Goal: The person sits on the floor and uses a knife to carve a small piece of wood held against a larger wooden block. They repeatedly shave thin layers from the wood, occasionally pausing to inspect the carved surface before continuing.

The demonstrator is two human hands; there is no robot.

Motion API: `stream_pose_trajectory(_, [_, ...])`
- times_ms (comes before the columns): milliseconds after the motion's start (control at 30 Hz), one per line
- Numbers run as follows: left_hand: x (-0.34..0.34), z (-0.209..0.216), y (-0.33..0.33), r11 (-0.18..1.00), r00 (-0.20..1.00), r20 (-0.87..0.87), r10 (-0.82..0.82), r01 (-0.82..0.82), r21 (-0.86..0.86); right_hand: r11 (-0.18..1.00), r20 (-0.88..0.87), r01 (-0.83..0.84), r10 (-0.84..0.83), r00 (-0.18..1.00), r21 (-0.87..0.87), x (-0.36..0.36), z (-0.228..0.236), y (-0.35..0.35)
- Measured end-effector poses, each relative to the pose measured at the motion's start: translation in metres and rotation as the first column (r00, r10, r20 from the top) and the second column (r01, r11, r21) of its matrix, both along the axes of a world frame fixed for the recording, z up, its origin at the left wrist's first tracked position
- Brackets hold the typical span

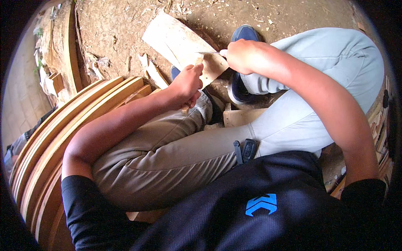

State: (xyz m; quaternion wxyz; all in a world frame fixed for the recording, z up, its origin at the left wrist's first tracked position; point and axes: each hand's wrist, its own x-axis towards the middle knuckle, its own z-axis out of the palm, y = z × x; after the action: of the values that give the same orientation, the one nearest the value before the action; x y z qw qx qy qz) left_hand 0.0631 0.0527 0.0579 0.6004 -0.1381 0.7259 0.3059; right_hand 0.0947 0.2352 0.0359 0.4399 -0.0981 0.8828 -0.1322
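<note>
My left hand (187,85) is closed around a narrow strip of wood (199,61), whose ends stick out above and below the fist. In my right hand (240,56) is a thin metal-bladed tool (209,52); its handle is hidden by the fingers, so its exact kind cannot be told. The blade points left, lying just over the far end of the strip. Behind both, a broad pale wooden board (176,39) lies slanted between my feet. Whether the blade touches the strip or the board cannot be made out.
Several long wooden planks (83,100) are stacked at the left, beside my left arm. Shavings and chips (100,62) litter the dirt floor (117,25). A small wood block (243,117) lies by my legs. A black key-like object (249,148) rests on my trousers. More wood pieces lie at far right.
</note>
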Motion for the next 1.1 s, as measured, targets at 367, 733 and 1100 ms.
stream_pose_trajectory(367, [0.002, 0.012, 0.002, 0.996, 0.994, -0.074, -0.080, 0.077, -0.047, 0.993, -0.006, 0.111, -0.111, 0.994, -0.030, -0.006, 0.004, -0.006])
stream_pose_trajectory(733, [0.002, -0.001, -0.004, 0.998, 1.000, -0.024, -0.018, 0.020, 0.055, 0.939, 0.119, 0.335, -0.325, 0.938, -0.076, 0.010, -0.003, 0.008])
stream_pose_trajectory(1100, [-0.013, 0.001, -0.015, 0.999, 0.996, 0.082, -0.038, 0.035, 0.031, 0.934, -0.054, 0.355, -0.356, 0.933, -0.028, 0.023, 0.010, -0.006])
